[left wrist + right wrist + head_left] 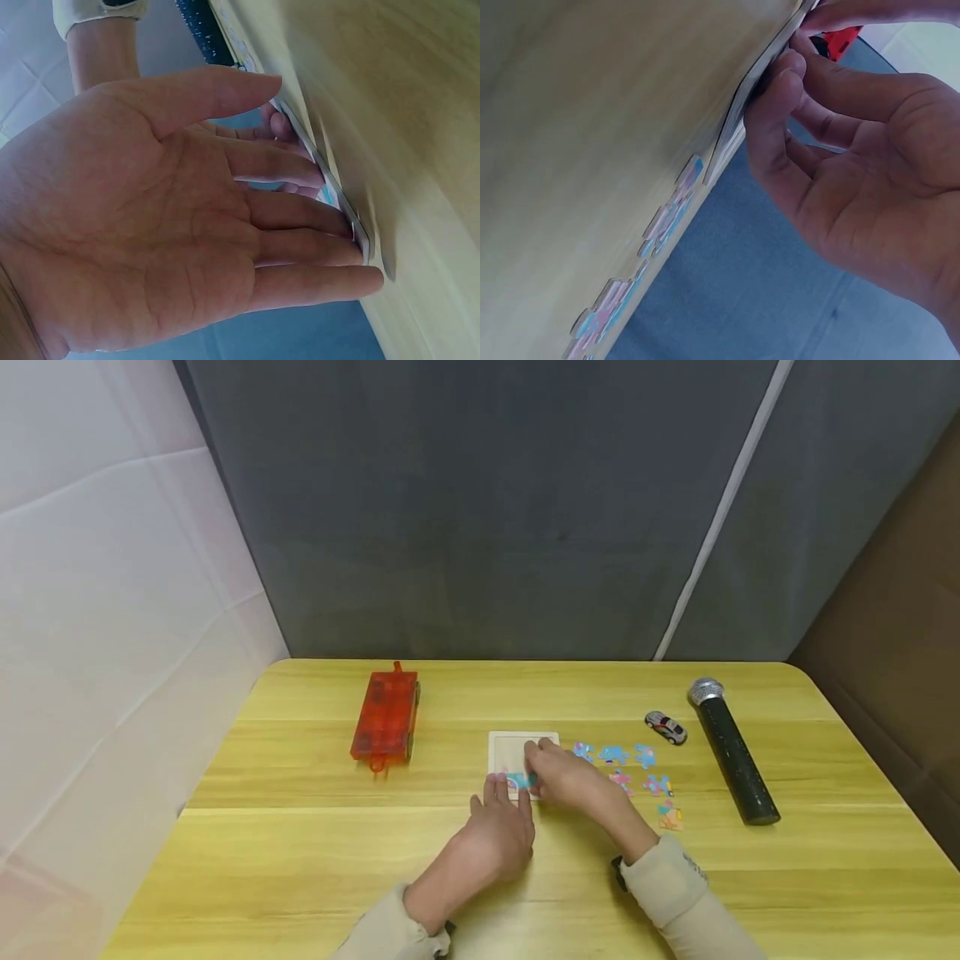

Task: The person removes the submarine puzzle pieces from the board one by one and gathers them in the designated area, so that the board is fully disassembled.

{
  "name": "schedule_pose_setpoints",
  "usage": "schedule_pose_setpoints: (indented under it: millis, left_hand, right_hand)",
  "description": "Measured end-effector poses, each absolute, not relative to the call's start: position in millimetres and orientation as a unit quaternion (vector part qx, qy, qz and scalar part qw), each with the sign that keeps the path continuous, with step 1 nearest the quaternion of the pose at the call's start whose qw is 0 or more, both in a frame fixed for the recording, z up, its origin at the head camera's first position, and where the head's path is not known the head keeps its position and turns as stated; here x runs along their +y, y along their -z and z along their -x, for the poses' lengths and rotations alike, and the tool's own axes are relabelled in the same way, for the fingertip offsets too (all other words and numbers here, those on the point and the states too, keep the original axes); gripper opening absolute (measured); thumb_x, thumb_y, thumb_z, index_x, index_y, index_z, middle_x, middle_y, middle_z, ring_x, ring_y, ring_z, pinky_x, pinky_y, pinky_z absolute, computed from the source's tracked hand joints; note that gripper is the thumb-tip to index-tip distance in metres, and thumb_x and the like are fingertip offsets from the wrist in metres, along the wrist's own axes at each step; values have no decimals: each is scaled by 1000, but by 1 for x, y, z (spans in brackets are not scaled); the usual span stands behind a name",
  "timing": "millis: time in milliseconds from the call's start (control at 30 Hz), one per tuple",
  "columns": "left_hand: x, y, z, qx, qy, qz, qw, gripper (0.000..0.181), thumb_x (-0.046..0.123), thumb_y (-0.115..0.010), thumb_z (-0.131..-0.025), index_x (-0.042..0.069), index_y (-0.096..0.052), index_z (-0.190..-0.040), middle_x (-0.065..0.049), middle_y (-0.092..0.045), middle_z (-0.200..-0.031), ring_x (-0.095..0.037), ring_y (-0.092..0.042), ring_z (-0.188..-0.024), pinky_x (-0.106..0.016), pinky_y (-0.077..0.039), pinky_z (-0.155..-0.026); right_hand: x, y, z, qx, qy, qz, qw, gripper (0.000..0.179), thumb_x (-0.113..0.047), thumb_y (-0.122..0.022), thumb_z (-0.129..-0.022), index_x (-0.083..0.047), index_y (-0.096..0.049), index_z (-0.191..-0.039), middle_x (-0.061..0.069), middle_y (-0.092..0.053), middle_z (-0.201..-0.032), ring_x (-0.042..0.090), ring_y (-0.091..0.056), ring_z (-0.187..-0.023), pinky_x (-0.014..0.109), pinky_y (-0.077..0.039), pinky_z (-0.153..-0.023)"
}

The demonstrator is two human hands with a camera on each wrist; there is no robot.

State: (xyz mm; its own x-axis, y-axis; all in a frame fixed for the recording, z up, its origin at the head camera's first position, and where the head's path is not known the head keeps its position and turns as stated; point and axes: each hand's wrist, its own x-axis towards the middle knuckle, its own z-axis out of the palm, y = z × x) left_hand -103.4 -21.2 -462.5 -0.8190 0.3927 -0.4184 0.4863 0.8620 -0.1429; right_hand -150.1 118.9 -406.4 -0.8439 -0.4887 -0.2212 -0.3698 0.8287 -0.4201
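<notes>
A shallow white puzzle tray (525, 737) lies flat on the table, with coloured jigsaw pieces (515, 781) along its near edge. My left hand (498, 835) touches the tray's near left side, its fingers nearly straight. In the left wrist view the left hand (217, 210) shows its palm, fingertips against the tray's rim. From the right, my right hand (573, 777) reaches over the tray and pinches a bluish puzzle piece at the near right corner. The right wrist view shows the right hand (855, 142) with curled fingers and thumb at the tray (731, 127); the piece is mostly hidden there.
Several loose puzzle pieces (613, 755) lie right of the tray, one orange piece (670, 816) nearest the front. Beyond them are a small silver toy car (666, 727) and a black microphone (735, 756). A red translucent toy cart (386, 714) stands on the left.
</notes>
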Motion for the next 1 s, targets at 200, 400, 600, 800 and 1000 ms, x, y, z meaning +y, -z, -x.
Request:
schedule_pose_setpoints:
  millis: [200,400,600,800,1000]
  left_hand:
    - [-18,461,102,949,118,-219,193,73,42,-55,-112,9,-33,-173,-34,-31,-173,-51,-30,-163,-58,-51,-118]
    - [-15,456,99,948,122,-211,202,72,39,-55,-113,6,-32,-173,-34,-28,-174,-51,-26,-164,-58,-50,-119]
    - [-15,455,99,948,126,-210,202,73,40,-55,-112,6,-33,-172,-33,-30,-174,-49,-29,-164,-56,-51,-119]
    - [-14,457,97,953,132,-204,181,71,40,-57,-110,8,-38,-171,-32,-35,-173,-48,-33,-163,-54,-52,-118]
    - [-14,463,98,955,121,-202,182,71,40,-59,-110,9,-38,-171,-32,-34,-173,-49,-31,-163,-55,-52,-118]
  right_hand:
    - [123,408,155,936,218,241,133,19,8,-73,-100,-6,-60,-99,4,-60,-90,16,-53,-79,31,-50,-72]
    - [132,410,161,918,289,227,151,22,15,-64,-101,-5,-59,-95,2,-61,-80,12,-54,-67,23,-45,-63]
    - [142,408,164,905,319,228,164,21,16,-61,-101,-4,-59,-95,4,-64,-83,12,-59,-66,23,-49,-63]
    - [168,399,167,880,335,245,233,20,13,-60,-104,-3,-58,-92,7,-62,-76,15,-58,-59,24,-48,-58]
    - [200,385,162,866,317,237,305,23,12,-60,-103,-3,-61,-86,6,-65,-76,13,-57,-56,25,-48,-56]
